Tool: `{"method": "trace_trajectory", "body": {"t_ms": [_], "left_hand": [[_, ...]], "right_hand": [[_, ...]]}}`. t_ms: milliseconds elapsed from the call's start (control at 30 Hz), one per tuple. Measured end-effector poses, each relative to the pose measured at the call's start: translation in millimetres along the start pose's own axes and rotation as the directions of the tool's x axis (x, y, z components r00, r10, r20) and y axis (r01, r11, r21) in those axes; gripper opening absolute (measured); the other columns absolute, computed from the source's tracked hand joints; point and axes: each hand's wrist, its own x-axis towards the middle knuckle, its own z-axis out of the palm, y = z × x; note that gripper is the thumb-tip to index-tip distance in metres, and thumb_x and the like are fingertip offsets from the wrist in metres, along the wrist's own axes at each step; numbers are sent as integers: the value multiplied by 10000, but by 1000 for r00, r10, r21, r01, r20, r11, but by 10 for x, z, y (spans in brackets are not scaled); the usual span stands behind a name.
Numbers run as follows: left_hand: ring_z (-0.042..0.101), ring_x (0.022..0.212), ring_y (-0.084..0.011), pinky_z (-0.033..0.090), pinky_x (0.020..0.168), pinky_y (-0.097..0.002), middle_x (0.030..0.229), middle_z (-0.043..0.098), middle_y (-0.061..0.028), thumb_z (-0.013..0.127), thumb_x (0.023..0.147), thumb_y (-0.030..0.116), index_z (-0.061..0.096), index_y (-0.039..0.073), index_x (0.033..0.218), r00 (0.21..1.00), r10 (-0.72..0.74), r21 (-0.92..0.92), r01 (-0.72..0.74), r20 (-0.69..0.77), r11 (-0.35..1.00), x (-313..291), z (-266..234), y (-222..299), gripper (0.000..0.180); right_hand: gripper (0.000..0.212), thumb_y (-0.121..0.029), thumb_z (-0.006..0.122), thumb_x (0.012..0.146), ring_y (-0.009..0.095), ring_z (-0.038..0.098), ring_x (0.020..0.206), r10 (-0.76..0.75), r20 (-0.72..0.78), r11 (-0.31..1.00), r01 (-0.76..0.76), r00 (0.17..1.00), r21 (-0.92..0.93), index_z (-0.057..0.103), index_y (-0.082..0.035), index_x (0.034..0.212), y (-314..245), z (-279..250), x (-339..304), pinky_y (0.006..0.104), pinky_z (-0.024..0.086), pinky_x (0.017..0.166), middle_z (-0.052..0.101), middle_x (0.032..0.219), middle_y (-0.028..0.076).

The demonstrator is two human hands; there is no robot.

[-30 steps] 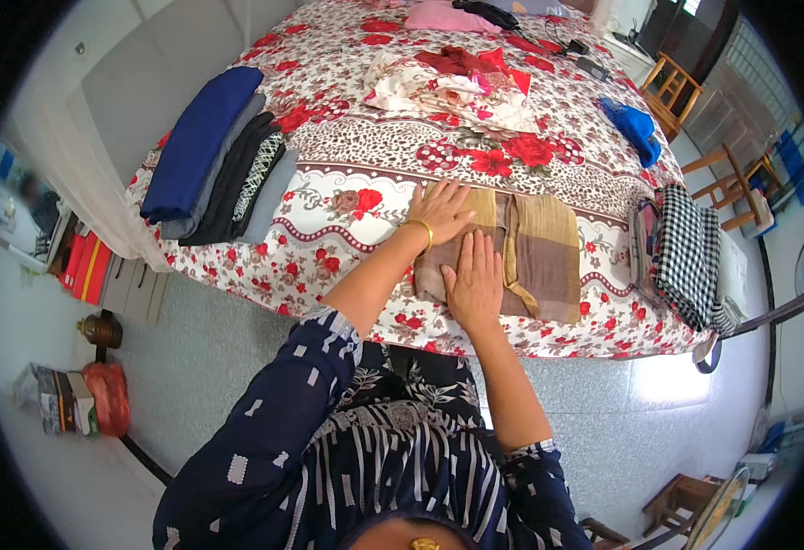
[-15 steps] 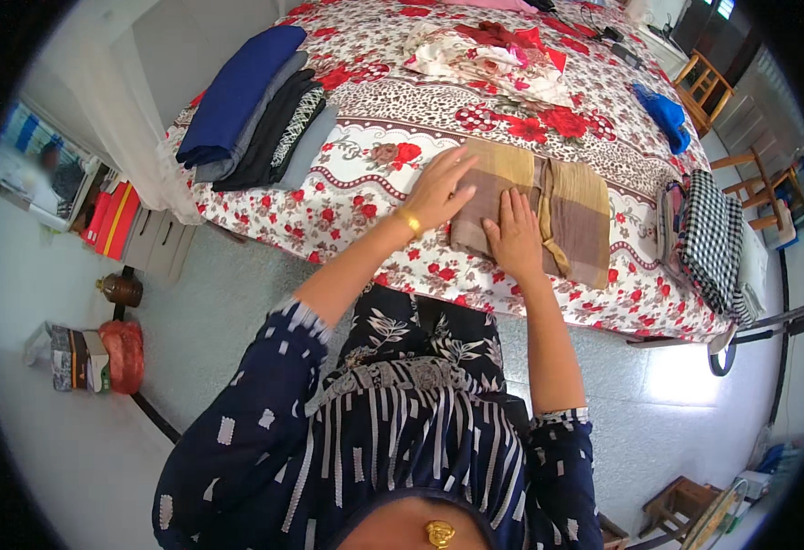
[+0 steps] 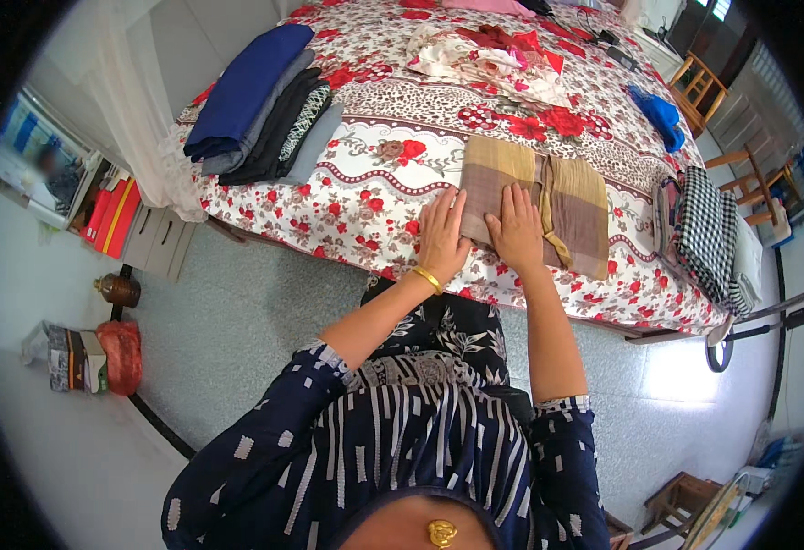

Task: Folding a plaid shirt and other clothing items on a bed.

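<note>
A folded brown and mustard garment [image 3: 578, 206] lies flat near the front edge of the bed, with a narrow mustard strip of cloth running down its middle. My right hand [image 3: 517, 231] rests flat on its left half, fingers stretched toward the far side. Beside the garment's left edge is my left hand [image 3: 442, 236], a gold bangle on its wrist. Its fingers are extended and its fingertips are at that edge; whether they press on the cloth or the bedspread I cannot tell.
A floral bedspread [image 3: 365, 197] covers the bed. Folded dark clothes [image 3: 255, 105] are stacked at the left; a checked cloth pile [image 3: 706, 234] sits at the right edge. Farther back lie a crumpled white and red cloth [image 3: 489, 60] and a blue item [image 3: 656, 117]. Wooden chairs stand at the right.
My left hand has moved down toward me, from the garment's far left corner to its near left edge. My right hand stays on the garment.
</note>
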Motion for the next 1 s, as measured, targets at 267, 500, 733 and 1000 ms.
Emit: {"method": "trace_trajectory", "body": {"t_ms": [267, 500, 733, 1000], "left_hand": [[367, 1187, -280, 226, 1005, -446, 1274, 401, -156, 453, 673, -49, 305, 6, 1293, 998, -63, 35, 63, 0, 997, -33, 68, -83, 640], [349, 1217, -269, 226, 997, -472, 1280, 414, -132, 445, 703, -26, 401, 13, 1242, 993, 72, 240, -93, 92, 966, -58, -20, -102, 541], [347, 1210, -294, 252, 993, -422, 1261, 424, -159, 469, 778, 96, 464, 14, 1188, 963, 216, -121, -198, 158, 973, 471, -215, -161, 418], [406, 1112, -326, 273, 958, -426, 1189, 480, -170, 434, 799, 335, 480, 39, 1156, 866, 233, 105, -308, 442, 946, 628, 187, 30, 467]], "right_hand": [[594, -381, 427, 852, 298, 252, 1262, 6, -21, 1000, -6, 1000, 18, 305, -4, 1295, -13, -6, -3, 405, 208, 1023, 299, 1347, 167], [591, -368, 436, 850, 303, 253, 1262, 19, -40, 1000, -20, 999, -4, 308, 8, 1287, 14, -37, -41, 414, 209, 1024, 305, 1342, 167], [413, -229, 451, 856, 356, 362, 1176, 69, -117, 947, -28, 991, 320, 441, 48, 1162, -115, -247, 147, 419, 285, 981, 419, 1236, 208], [405, -325, 432, 859, 347, 355, 1183, -125, -18, 932, 124, 992, 340, 494, -55, 1154, -113, 47, 565, 464, 271, 980, 424, 1239, 190]]}}
